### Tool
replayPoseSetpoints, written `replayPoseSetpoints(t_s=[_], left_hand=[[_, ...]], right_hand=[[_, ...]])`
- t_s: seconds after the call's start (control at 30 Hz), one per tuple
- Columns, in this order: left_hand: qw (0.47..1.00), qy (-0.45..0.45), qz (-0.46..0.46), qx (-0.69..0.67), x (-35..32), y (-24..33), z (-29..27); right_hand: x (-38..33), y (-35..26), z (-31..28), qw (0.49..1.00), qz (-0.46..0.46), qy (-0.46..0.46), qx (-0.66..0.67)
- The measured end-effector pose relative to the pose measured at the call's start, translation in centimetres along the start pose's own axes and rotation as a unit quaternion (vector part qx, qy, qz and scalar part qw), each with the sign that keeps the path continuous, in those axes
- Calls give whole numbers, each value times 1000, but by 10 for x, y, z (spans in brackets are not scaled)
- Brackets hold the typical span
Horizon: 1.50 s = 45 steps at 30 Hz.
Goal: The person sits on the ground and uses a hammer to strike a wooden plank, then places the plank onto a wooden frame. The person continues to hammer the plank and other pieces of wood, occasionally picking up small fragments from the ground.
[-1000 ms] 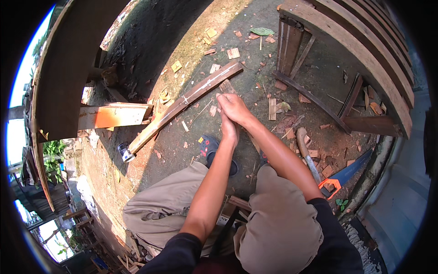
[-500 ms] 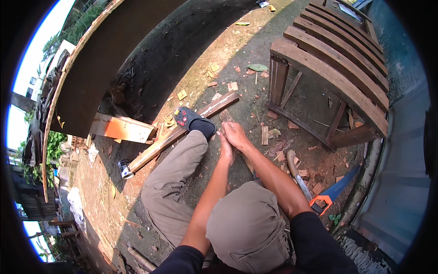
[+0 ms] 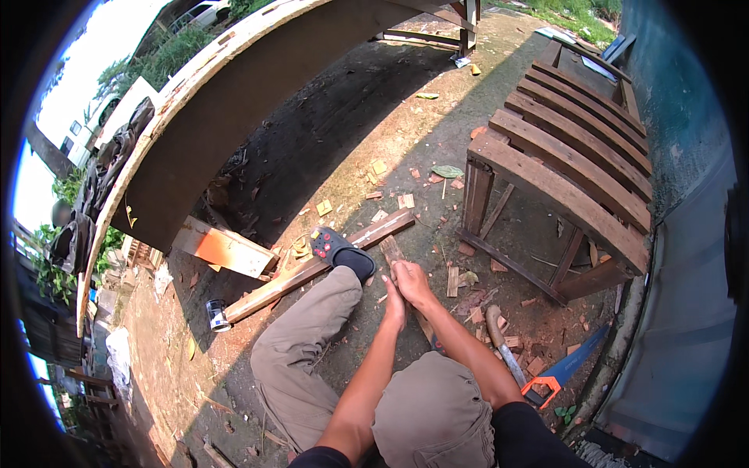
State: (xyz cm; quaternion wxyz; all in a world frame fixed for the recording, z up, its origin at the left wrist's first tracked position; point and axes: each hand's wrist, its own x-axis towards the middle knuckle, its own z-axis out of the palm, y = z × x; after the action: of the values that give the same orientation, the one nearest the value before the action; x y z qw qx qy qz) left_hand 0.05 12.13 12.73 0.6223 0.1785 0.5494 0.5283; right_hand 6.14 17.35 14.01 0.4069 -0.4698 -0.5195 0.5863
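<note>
My left hand (image 3: 395,304) and my right hand (image 3: 412,282) are pressed together above a narrow wooden strip (image 3: 392,250) on the ground. The right hand is closed, its fingers curled. Against its inner side lies the left hand, fingers drawn together. Whatever they grip is hidden between them. The strip passes beneath both hands and back toward my bent knee (image 3: 433,409). Left of the hands, my foot in a dark clog (image 3: 331,243) rests at a long wooden beam (image 3: 289,282).
On the right lie a handsaw (image 3: 573,365) with an orange handle and a tool with a wooden handle (image 3: 495,326). A slatted wooden bench (image 3: 569,168) stands beyond. At left are a leaning board (image 3: 211,117), a tin can (image 3: 218,316) and an orange-stained wood block (image 3: 222,248). Wood chips litter the ground.
The view has tilted upward, showing more of the far ground and bench. My hands remain together over the wooden strip, with little visible change in their hold.
</note>
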Motion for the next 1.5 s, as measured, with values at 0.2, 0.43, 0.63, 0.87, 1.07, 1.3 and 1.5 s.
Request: replayPoseSetpoints(t_s=[0.2,0.43,0.63,0.87,1.07,1.3,1.5], left_hand=[[997,-61,-52,5,16,-9,-30],[1000,1,-25,11,13,-5,-22],[1000,-12,-3,19,30,-17,-38],[998,45,29,23,29,-23,-31],[996,61,2,63,24,-27,-25],[994,38,28,94,4,-118,-77],[930,-18,335,150,-64,-68,42]], right_hand=[[29,33,12,998,-9,-42,-38],[28,24,11,993,9,-115,-14],[34,26,11,992,-50,-117,-19],[24,27,18,994,-57,-54,-73],[11,29,13,998,-25,-34,-43],[-113,55,-39,981,-175,-87,-8],[-189,28,-148,886,-91,262,373]])
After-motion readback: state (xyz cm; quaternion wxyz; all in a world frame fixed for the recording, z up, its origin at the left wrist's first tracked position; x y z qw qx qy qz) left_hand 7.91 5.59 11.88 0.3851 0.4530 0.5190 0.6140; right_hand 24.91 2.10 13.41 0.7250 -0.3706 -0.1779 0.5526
